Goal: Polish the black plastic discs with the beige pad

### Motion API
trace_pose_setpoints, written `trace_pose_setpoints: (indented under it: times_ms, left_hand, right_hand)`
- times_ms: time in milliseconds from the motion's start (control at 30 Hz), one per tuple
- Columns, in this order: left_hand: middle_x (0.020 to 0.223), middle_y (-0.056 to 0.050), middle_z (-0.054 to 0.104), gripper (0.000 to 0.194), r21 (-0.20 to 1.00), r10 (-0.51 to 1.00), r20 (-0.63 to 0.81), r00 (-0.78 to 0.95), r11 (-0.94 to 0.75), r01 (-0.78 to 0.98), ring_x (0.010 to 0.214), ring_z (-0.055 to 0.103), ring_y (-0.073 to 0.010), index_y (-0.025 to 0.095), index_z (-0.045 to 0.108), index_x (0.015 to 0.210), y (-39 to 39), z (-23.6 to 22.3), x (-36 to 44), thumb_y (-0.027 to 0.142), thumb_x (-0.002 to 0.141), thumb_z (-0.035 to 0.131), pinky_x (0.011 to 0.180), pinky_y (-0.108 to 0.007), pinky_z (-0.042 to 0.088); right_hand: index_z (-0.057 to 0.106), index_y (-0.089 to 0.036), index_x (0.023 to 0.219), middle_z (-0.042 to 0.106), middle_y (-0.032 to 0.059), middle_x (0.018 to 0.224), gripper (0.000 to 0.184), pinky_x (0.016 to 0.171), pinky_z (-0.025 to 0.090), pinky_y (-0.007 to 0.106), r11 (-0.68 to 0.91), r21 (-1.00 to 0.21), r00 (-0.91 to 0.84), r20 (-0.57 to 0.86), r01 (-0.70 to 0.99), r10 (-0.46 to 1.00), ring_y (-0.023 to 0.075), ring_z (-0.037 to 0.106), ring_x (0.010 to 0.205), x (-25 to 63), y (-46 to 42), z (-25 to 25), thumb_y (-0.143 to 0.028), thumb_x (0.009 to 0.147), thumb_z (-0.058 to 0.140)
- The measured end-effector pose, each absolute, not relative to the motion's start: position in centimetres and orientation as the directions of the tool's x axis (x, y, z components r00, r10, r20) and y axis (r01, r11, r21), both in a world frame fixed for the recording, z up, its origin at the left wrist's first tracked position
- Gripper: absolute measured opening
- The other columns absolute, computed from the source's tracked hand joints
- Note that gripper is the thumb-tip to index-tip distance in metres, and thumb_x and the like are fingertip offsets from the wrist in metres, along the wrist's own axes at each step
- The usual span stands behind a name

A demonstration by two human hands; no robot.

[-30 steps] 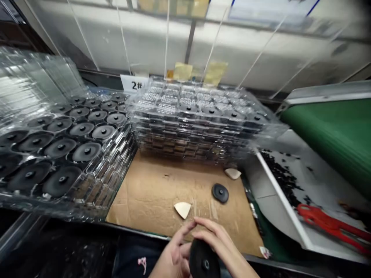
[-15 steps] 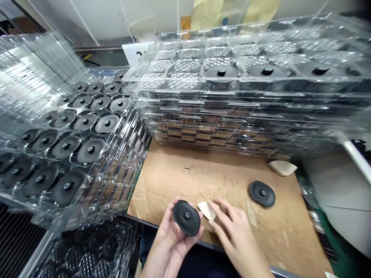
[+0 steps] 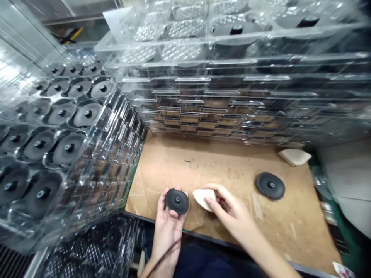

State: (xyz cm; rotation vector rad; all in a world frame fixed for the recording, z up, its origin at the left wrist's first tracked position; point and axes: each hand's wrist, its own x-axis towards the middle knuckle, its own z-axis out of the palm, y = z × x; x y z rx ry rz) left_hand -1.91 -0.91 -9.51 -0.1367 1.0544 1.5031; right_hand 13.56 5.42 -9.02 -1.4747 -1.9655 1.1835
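Observation:
My left hand (image 3: 171, 224) is closed round a black oval disc (image 3: 177, 200), holding it face up near the table's front edge. A small raised hub with a hole sits at the disc's middle. In my right hand (image 3: 224, 202) is a cream-coloured, leaf-shaped pad (image 3: 201, 197), pinched between thumb and fingers just right of the disc. Pad and disc are apart. A second black oval disc (image 3: 270, 185) lies on the cardboard (image 3: 174, 154) to the right. Another cream pad (image 3: 295, 156) rests at the far right corner.
A tall stack of clear plastic trays (image 3: 197, 104) walls off the back. On the left, another tray stack (image 3: 116, 135) holds several black discs in its pockets. A lower tray (image 3: 84, 247) with dark discs sits at front left. A white panel (image 3: 344, 181) stands on the right.
My right hand has closed on the cream pad and lifted it. My left hand has shifted slightly left with the disc, now held flatter. The camera view has tilted lower.

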Motion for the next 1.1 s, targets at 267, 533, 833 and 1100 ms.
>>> trace_pose_setpoints:
  times_ms: [267,533,833,1100]
  left_hand:
    - [0.113,-0.011,0.065,0.052,0.523,0.702,-0.661,-0.266,0.177,-0.834,0.104,0.061,-0.0227,0.024,0.056,0.106,-0.9,-9.2,-1.6,0.017,0.060,0.078,0.085,-0.028,0.051]
    - [0.114,-0.009,0.065,0.051,0.512,0.694,-0.675,-0.249,0.198,-0.836,0.106,0.060,-0.0216,0.025,0.053,0.110,-0.7,-9.2,-1.9,0.017,0.065,0.074,0.090,-0.030,0.049]
    - [0.108,-0.009,0.067,0.054,0.518,0.649,-0.703,-0.289,0.190,-0.834,0.101,0.062,-0.0219,0.023,0.057,0.102,-0.2,-8.8,-1.6,0.015,0.054,0.080,0.086,-0.030,0.050]
    - [0.111,-0.009,0.066,0.052,0.542,0.688,-0.673,-0.270,0.211,-0.814,0.108,0.058,-0.0218,0.025,0.055,0.108,-0.8,-9.3,-1.8,0.019,0.061,0.077,0.089,-0.029,0.048]
  right_hand:
    - [0.065,-0.023,0.088,0.070,0.0002,0.077,0.019,0.060,0.051,0.024,0.056,-0.872,-0.504,-0.227,0.486,0.833,0.0146,0.064,0.063,10.2,5.5,-7.2,-0.025,0.084,0.047]
    - [0.066,-0.021,0.090,0.071,0.0014,0.081,0.022,0.062,0.051,0.024,0.001,-0.877,-0.515,-0.281,0.480,0.810,0.0156,0.066,0.070,10.2,6.0,-6.9,-0.024,0.086,0.044]
    - [0.066,-0.019,0.091,0.071,0.0032,0.079,0.024,0.061,0.052,0.026,0.009,-0.864,-0.479,-0.271,0.504,0.835,0.0166,0.066,0.067,10.3,5.7,-6.8,-0.022,0.086,0.043]
    - [0.067,-0.021,0.088,0.071,0.0015,0.077,0.023,0.062,0.052,0.024,0.043,-0.871,-0.478,-0.226,0.489,0.849,0.0153,0.067,0.068,10.0,5.6,-6.5,-0.019,0.084,0.044]
